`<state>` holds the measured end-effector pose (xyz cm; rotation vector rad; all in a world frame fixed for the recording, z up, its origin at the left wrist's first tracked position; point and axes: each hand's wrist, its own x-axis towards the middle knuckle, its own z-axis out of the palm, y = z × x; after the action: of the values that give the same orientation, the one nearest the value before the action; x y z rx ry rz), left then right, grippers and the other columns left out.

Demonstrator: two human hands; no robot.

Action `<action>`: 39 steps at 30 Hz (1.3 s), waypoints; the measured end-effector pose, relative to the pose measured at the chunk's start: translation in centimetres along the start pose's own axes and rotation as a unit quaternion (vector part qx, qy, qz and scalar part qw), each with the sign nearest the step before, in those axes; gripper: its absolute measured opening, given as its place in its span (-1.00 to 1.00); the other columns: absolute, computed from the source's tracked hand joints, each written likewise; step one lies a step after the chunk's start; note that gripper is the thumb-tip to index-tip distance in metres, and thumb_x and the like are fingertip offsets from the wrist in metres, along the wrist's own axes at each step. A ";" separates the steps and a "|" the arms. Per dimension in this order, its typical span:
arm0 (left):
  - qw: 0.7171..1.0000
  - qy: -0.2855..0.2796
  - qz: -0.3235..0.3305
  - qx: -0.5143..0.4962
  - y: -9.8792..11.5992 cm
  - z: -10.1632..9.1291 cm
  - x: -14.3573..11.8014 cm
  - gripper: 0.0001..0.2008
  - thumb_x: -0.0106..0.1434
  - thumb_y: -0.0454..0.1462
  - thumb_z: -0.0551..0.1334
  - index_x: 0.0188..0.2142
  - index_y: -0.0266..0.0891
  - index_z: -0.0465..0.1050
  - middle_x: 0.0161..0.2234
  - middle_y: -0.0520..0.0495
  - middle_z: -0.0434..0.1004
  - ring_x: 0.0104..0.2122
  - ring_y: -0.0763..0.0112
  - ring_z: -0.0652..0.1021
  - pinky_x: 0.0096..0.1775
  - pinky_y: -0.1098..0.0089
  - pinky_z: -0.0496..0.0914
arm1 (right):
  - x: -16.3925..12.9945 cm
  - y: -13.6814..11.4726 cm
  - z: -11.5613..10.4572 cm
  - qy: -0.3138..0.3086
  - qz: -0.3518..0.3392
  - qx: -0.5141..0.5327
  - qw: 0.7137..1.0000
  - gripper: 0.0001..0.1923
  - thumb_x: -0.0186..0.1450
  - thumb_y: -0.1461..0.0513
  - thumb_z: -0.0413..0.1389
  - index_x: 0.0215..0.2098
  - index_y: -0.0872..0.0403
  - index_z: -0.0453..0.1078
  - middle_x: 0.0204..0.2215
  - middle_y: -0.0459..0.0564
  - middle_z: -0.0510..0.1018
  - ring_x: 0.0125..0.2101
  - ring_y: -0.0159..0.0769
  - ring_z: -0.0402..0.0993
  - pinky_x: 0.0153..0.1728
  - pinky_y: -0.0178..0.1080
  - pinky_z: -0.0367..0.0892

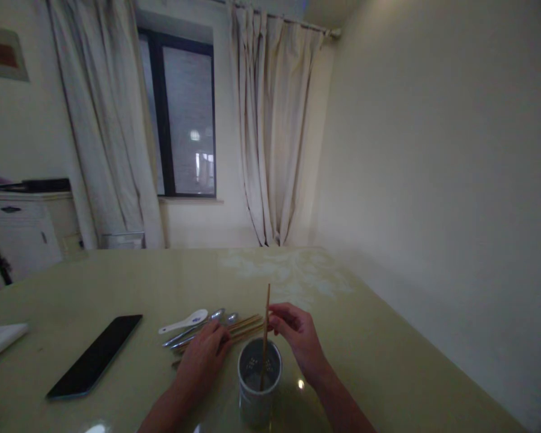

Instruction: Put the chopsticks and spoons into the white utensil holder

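Note:
My right hand pinches a wooden chopstick near its upper half. The chopstick stands almost upright, its lower end inside a grey metal cylindrical holder with small holes in its bottom. To the left of the holder, my left hand lies over a bundle of chopsticks, its fingers curled down on them. Beside and beyond this hand are a white ceramic spoon and metal spoons, their handles partly under the hand. What the left fingertips grip is partly hidden.
A black smartphone or tablet lies on the glossy table at the left, with a white folded item farther left. A wall borders the table's right side. Curtains, a window and a white cabinet stand behind.

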<state>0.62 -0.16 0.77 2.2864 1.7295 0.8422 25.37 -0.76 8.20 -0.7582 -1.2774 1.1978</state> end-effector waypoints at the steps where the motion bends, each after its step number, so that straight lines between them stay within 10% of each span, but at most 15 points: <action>1: 1.000 0.013 0.007 -0.001 0.0 0.2 0.0 -0.80 0.41 -0.20 0.15 -0.29 -0.12 0.53 -0.16 -0.12 0.61 -0.10 0.13 0.60 0.00 0.18 0.44 | 0.1 0.2 0.0 0.002 0.000 -0.003 1.000 -0.57 0.15 -0.07 0.47 -0.19 0.05 0.68 -0.38 0.03 0.71 -0.38 -0.23 0.56 -0.33 -0.24 0.38; 8: 0.992 0.064 -0.020 -0.110 1.0 0.6 0.4 -0.77 0.42 -0.14 0.08 -0.27 -0.12 0.46 -0.20 -0.13 0.57 -0.22 0.16 0.62 -0.13 0.20 0.48 | 0.8 4.4 -0.5 0.027 0.087 -0.058 0.994 -0.42 0.12 -0.25 0.38 -0.45 0.10 0.58 -0.55 -0.06 0.58 -0.51 -0.30 0.45 -0.43 -0.27 0.30; 16: 0.970 0.050 0.041 -0.234 3.8 0.5 0.1 -0.79 0.43 -0.16 0.14 -0.28 -0.12 0.51 -0.22 -0.11 0.61 -0.22 0.20 0.62 -0.14 0.28 0.51 | 0.9 5.6 0.6 -0.021 0.098 -0.020 0.995 -0.44 0.08 -0.20 0.44 -0.30 0.11 0.62 -0.40 0.01 0.69 -0.33 -0.13 0.61 -0.25 -0.18 0.41; 27: 0.998 -0.018 -0.026 0.056 1.4 -1.6 0.5 -0.75 0.42 -0.26 0.12 -0.20 -0.14 0.60 -0.10 -0.18 0.67 0.00 0.04 0.62 0.07 0.07 0.43 | 2.5 -0.8 -6.2 0.320 -0.150 0.084 0.932 -0.52 0.14 -0.13 0.44 -0.24 0.02 0.52 -0.40 -0.12 0.60 -0.39 -0.37 0.48 -0.31 -0.33 0.42; 39: 0.999 -0.011 -0.040 0.028 2.3 -1.3 0.4 -0.74 0.50 -0.24 0.04 -0.14 -0.11 0.53 -0.09 -0.11 0.66 -0.05 0.16 0.63 -0.01 0.24 0.43 | 0.2 -0.6 -1.1 -0.006 -0.009 -0.052 0.999 -0.61 0.18 -0.06 0.45 -0.40 0.08 0.58 -0.53 -0.09 0.56 -0.50 -0.35 0.42 -0.42 -0.29 0.33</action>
<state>1.97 -0.75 2.98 2.2339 1.8443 0.7605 26.54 -0.51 8.66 -0.8141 -1.3609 1.1299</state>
